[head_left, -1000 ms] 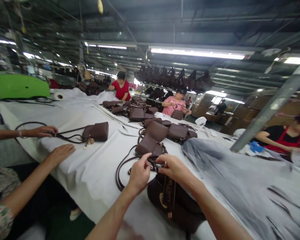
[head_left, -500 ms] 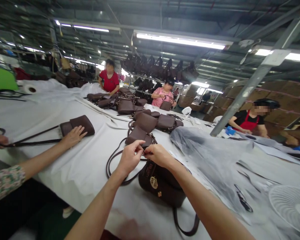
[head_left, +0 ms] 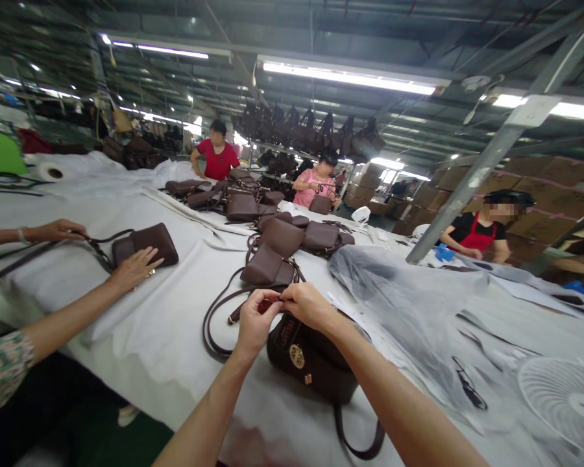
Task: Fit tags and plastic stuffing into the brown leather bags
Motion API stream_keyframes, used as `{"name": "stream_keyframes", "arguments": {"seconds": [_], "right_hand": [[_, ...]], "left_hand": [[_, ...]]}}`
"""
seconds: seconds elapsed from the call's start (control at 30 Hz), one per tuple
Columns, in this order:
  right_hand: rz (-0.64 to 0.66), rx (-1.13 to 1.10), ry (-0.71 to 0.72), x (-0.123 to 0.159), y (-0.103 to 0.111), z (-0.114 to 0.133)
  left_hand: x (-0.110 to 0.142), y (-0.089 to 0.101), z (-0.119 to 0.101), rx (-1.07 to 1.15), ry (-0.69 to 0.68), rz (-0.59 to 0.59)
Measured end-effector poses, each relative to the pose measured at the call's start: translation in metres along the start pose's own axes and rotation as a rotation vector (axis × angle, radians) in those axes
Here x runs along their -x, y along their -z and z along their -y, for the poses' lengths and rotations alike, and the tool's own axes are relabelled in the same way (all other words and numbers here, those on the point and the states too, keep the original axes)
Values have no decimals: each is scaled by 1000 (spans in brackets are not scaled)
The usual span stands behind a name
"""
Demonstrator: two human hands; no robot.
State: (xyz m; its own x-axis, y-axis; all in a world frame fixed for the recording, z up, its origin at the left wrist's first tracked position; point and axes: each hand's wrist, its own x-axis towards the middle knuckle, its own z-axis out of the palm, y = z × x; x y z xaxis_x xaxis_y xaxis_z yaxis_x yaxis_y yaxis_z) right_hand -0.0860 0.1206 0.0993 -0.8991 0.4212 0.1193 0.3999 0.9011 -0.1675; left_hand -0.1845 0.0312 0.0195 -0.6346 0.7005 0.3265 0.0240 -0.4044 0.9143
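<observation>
Dark-brown handbag (head_left: 318, 363) rests on white table covering (head_left: 175, 337); at its upper edge I note left hand (head_left: 255, 324) and right hand (head_left: 307, 305) angled inward, fingertips together, pinching a small dark piece (head_left: 281, 298), mostly hidden.

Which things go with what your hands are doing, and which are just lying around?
With the job:
dark brown handbag with a gold emblem
left hand and right hand, close together by its top

Probably just lying around:
white fan
translucent plastic sheeting
white roll
</observation>
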Motion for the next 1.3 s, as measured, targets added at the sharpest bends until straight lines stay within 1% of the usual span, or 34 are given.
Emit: {"name": "stream_keyframes", "arguments": {"seconds": [0.1,0.27,0.37,0.47,0.6,0.77,0.87,0.93,1.0,1.1,1.17,1.23,1.3], "right_hand": [[0,30,6,1,0,1],[0,45,18,1,0,2],[1,47,18,1,-2,1],[1,47,14,0,-2,0],[2,56,8,0,0,2],[-5,44,3,3,5,6],[-22,-4,-10,4,6,6],[-44,-67,-28,4,6,4],[-60,-145,-53,3,6,2],[-62,-260,-78,2,6,-2],[-85,-310,-75,4,5,-5],[-115,-297,-31,9,4,-9],[-113,-227,76,16,1,-12]], "left_hand": [[-5,-3,1,-25,-41,-14],[-8,1,7,-59,-24,-3],[-5,2,6,-85,-28,18],[-3,2,3,-134,-84,31],[-4,0,3,-193,-153,-14],[-7,0,6,-153,-88,-19],[-8,3,5,-92,-37,-30],[-8,6,4,-10,-5,-19],[-8,8,2,111,32,45],[-7,8,2,317,123,179],[-7,7,3,424,189,210],[-8,6,5,480,226,208],[-8,6,7,527,242,202]]}}
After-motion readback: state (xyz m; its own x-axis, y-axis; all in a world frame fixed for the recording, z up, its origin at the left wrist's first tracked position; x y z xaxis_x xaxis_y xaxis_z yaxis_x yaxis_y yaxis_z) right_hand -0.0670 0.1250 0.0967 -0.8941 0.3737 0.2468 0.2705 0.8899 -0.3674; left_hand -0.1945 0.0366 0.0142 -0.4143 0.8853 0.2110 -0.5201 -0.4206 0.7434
